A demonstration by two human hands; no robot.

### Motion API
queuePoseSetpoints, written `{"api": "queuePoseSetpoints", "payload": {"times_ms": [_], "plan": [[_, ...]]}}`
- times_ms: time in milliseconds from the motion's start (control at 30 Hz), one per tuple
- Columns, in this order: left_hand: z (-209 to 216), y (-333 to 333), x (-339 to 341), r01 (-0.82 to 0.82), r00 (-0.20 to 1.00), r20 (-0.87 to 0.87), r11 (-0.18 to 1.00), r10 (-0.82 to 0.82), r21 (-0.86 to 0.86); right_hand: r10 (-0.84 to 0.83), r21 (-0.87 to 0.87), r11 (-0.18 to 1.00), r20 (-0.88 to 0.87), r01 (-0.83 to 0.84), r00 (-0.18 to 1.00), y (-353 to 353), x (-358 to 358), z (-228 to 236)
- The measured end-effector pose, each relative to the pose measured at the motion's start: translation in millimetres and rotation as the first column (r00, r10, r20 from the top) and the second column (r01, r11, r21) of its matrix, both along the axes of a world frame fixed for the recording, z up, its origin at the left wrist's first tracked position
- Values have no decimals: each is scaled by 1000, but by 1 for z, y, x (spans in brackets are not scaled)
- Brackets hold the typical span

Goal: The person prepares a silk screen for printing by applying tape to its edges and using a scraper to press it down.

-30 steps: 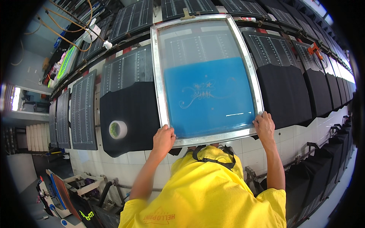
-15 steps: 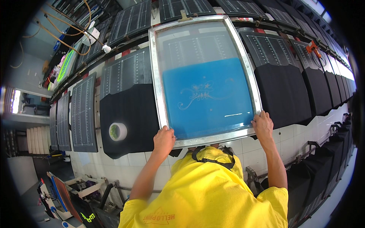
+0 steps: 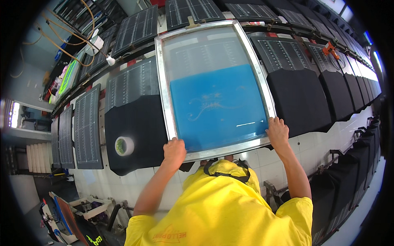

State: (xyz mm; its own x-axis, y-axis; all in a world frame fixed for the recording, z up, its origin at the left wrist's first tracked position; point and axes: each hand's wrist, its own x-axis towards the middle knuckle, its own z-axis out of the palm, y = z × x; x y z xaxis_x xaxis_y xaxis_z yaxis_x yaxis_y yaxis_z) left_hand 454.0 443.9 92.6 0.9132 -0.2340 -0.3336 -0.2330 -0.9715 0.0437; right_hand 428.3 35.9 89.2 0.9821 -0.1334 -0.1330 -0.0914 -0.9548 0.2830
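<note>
Grips the framed screen [image 3: 217, 104] by its near left corner with curled left hand [image 3: 174, 151], by its near right corner with closed right hand [image 3: 278, 130]. Has it between one black cloth [image 3: 143, 129] at its left, bearing a tape roll [image 3: 129, 146], and another cloth [image 3: 299, 98] at its right.

The person wears a short-sleeved yellow shirt [image 3: 230, 209] with an orange chest print [image 3: 170, 236] and black strap [image 3: 230, 177]; both hands [image 3: 175, 151] are bare.

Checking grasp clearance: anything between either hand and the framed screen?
Nothing visible: the left hand and right hand grip the framed screen by its near corners. The tape roll rests left of the left hand, on black cloth, out of the way.
</note>
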Motion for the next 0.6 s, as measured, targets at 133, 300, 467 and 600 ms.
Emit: {"api": "queuePoseSetpoints", "payload": {"times_ms": [133,300,467,600], "plan": [[9,-2,5,10,999,-31,1000,-10,-21,-72,1,997,16,72,997,-10,-2,-16],[12,5,12,-43,993,-111,998,39,-35,-158,277,955,167,108,973,-7,-10,4],[15,-26,33,29,998,64,930,-6,-366,-106,549,820,422,-161,900,11,-56,6],[-14,-75,44,446,878,400,755,-264,-481,-72,669,692,438,-272,896,60,-86,-5]]}}
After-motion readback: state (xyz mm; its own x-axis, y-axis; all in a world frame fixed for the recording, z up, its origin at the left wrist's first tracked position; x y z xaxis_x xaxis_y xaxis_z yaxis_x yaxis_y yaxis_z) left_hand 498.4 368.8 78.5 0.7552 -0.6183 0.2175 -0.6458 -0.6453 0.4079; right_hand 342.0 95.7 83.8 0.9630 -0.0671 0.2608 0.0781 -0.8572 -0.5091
